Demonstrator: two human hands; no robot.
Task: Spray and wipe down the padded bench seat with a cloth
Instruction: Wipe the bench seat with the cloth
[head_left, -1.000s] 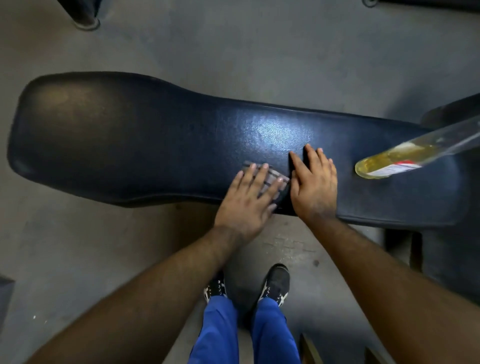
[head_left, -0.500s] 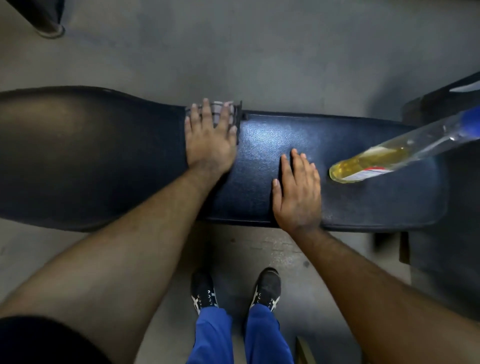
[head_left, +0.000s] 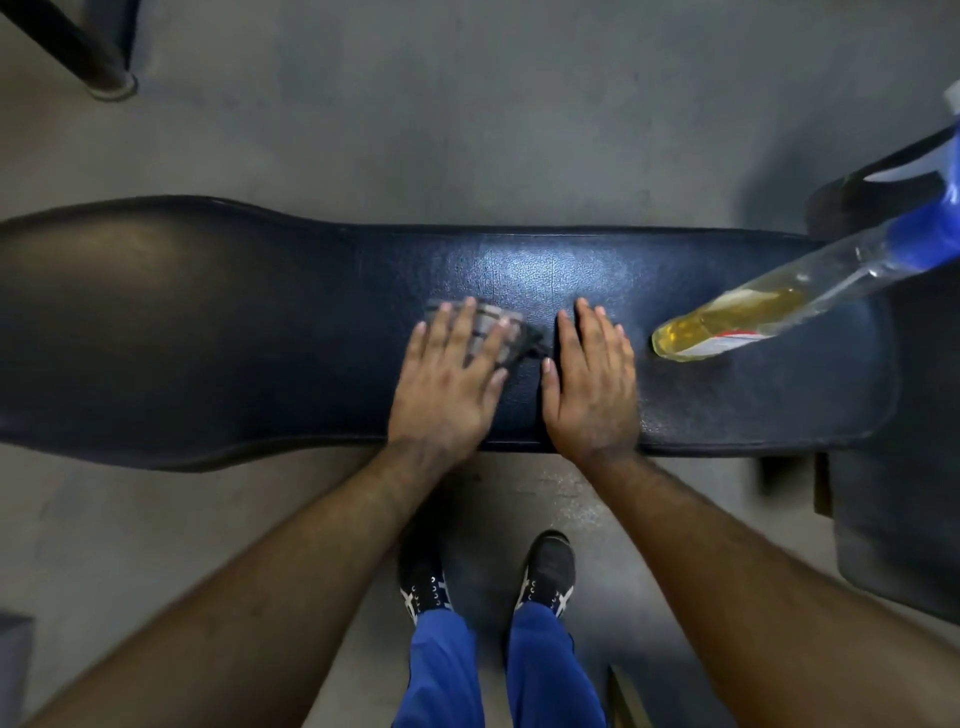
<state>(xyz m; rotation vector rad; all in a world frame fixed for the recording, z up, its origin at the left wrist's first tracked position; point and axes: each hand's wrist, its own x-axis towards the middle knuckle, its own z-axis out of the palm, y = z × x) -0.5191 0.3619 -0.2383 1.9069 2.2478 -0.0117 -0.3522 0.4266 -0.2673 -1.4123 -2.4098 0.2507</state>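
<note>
A long dark blue padded bench seat (head_left: 208, 322) runs across the view from left to right. My left hand (head_left: 449, 379) lies flat on a checked grey cloth (head_left: 493, 325) and presses it onto the middle of the seat. Only the cloth's far edge shows past my fingers. My right hand (head_left: 592, 384) rests flat on the seat just right of the cloth, fingers apart, holding nothing. A clear spray bottle (head_left: 737, 317) with yellow liquid and a blue head stands on the seat's right end.
The floor is grey concrete (head_left: 467, 104). A black post foot (head_left: 106, 83) stands at the far left. Dark equipment (head_left: 893, 509) fills the right side beyond the bench end. My shoes (head_left: 548, 569) and blue trousers are below the near edge of the seat.
My left hand has drawn the cloth back from the seat's far edge to the middle, next to my right hand. My right hand and the bottle stayed in place.
</note>
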